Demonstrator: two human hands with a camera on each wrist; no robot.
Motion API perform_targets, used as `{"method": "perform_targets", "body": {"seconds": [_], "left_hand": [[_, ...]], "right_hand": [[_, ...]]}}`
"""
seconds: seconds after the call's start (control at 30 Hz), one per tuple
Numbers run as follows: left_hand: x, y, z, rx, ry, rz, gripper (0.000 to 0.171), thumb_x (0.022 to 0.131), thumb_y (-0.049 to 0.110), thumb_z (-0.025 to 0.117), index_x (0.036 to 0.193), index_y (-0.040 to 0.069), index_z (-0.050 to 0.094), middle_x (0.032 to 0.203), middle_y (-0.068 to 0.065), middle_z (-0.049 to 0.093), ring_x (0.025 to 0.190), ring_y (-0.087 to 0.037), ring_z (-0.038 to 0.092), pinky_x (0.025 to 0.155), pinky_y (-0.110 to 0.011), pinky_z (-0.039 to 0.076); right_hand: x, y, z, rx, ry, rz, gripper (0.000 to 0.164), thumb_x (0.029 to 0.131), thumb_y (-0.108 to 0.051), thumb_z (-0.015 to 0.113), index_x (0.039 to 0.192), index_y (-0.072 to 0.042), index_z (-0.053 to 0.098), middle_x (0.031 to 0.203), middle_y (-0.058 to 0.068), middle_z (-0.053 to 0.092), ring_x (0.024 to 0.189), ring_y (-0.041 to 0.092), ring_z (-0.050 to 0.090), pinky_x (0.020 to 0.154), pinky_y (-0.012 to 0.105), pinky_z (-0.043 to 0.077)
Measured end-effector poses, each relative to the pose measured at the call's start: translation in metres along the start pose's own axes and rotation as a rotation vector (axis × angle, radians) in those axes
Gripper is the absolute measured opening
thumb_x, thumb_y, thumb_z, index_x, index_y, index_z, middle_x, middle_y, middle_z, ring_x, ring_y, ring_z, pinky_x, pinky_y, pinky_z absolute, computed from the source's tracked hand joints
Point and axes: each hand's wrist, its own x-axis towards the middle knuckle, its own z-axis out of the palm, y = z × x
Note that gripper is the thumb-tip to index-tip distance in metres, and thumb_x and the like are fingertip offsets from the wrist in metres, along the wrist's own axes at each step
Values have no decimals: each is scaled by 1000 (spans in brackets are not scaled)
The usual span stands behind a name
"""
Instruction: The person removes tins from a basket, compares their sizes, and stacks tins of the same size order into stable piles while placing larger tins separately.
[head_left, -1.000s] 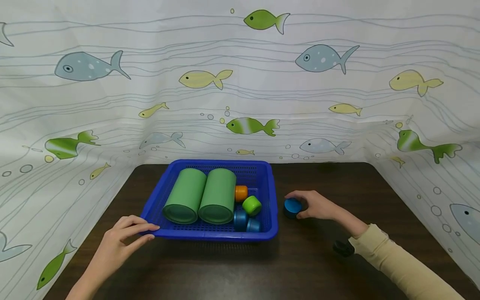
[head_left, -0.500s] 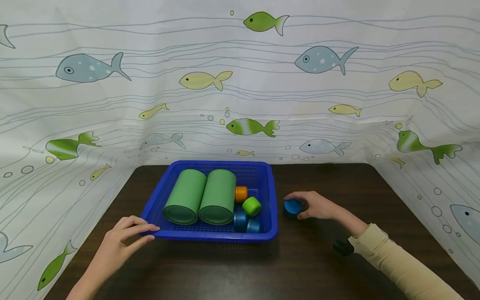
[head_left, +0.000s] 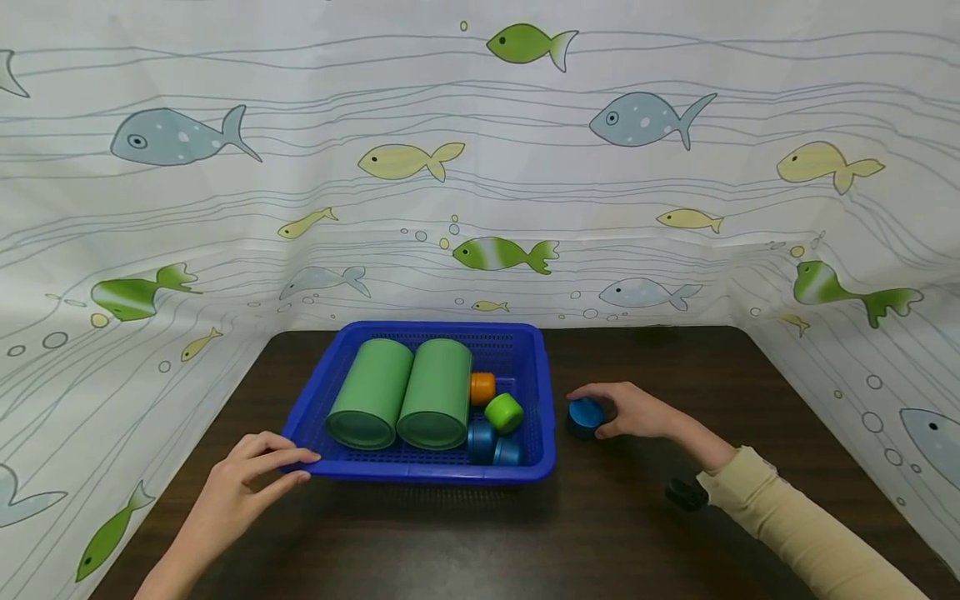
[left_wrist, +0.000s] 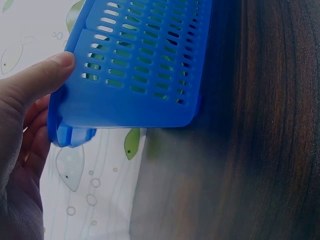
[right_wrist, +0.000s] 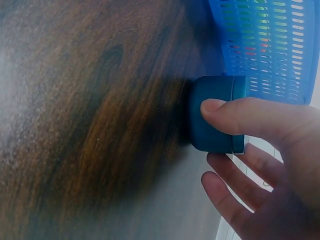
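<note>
Pinching blue jar (head_left: 586,417) with right hand (head_left: 632,410), gripping basket rim (head_left: 420,473) with left hand (head_left: 247,475) — likely the grasping step, probably calling next for steady lift off surface (head_left: 375,546).

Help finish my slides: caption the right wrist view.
Right hand gripping a lidded blue jar beside a perforated blue basket on a dark table.

Visible changes, 1: head view's framing, shifted very slightly since 1 second ago; basket (head_left: 420,472) and sheet (head_left: 315,187) now a trace lower in frame.
</note>
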Motion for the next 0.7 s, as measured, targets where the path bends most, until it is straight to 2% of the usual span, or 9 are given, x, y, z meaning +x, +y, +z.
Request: {"method": "perform_targets", "body": {"seconds": [0.43, 0.7], "left_hand": [[-1, -2, 1, -18, -9, -18, 48, 61, -7, 86, 98, 22, 78, 96, 13, 65, 98, 4, 48, 85, -6, 36], [-1, -3, 1, -26, -10, -23, 48, 61, -8, 86, 98, 22, 78, 95, 12, 65, 99, 4, 48, 85, -6, 36]], "right_hand": [[-2, 2, 1, 31, 22, -7, 58, 85, -23, 79, 137, -14, 56, 141, 16, 56, 122, 34, 56, 93, 48, 54], [-1, 1, 0, 37, 13, 1, 60, 85, -23, 79, 138, -11, 54, 141, 17, 55, 122, 35, 56, 94, 47, 54]]}}
